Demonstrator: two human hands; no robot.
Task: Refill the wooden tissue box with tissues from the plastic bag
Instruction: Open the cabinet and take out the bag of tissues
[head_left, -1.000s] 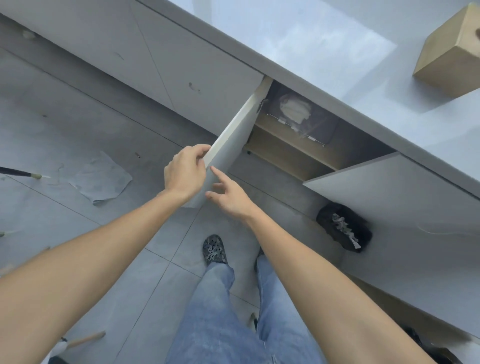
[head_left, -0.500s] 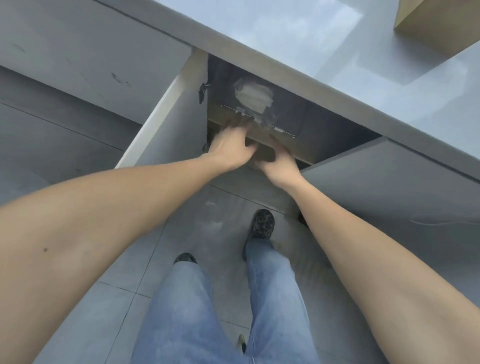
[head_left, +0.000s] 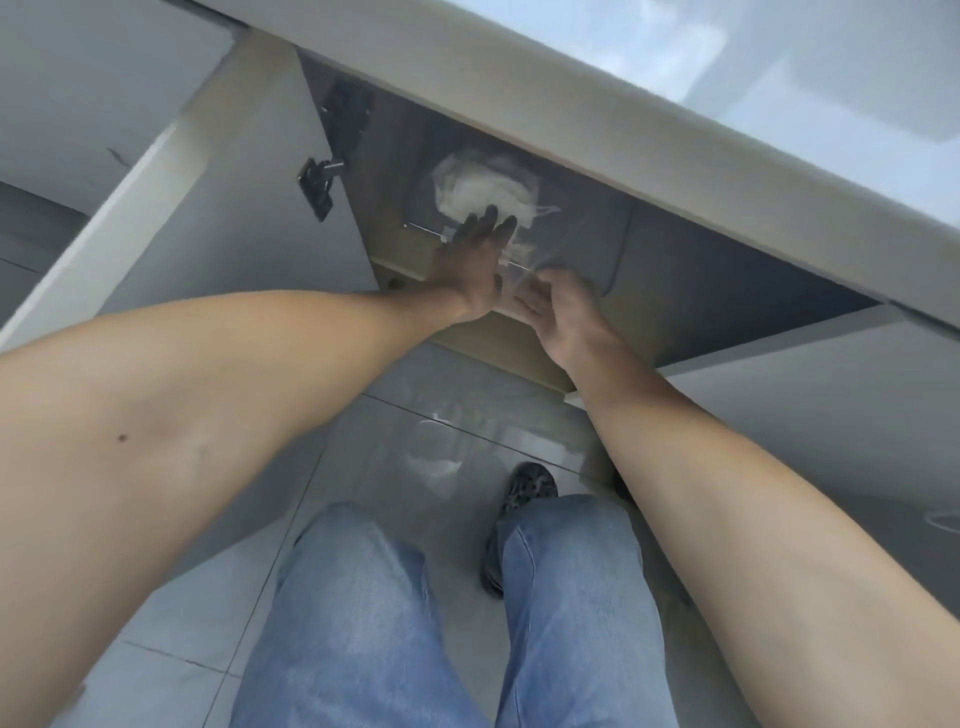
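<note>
A clear plastic bag (head_left: 524, 244) with a white wad of tissues (head_left: 480, 184) lies inside the open cupboard under the countertop. My left hand (head_left: 470, 265) reaches in with fingers stretched flat, its tips touching the tissues through the bag. My right hand (head_left: 561, 312) is at the bag's near edge with fingers curled on the plastic. The wooden tissue box is out of view.
The left cupboard door (head_left: 171, 208) stands wide open with a black hinge (head_left: 317, 184). The right door (head_left: 810, 410) is open too, beside my right forearm. The countertop edge (head_left: 597, 135) overhangs the shelf. My legs and a dark shoe (head_left: 524, 493) are on the grey tiled floor.
Both hands left the door and moved into the cupboard, up onto the plastic bag. The view has come closer to the shelf and the wooden box has left the frame.
</note>
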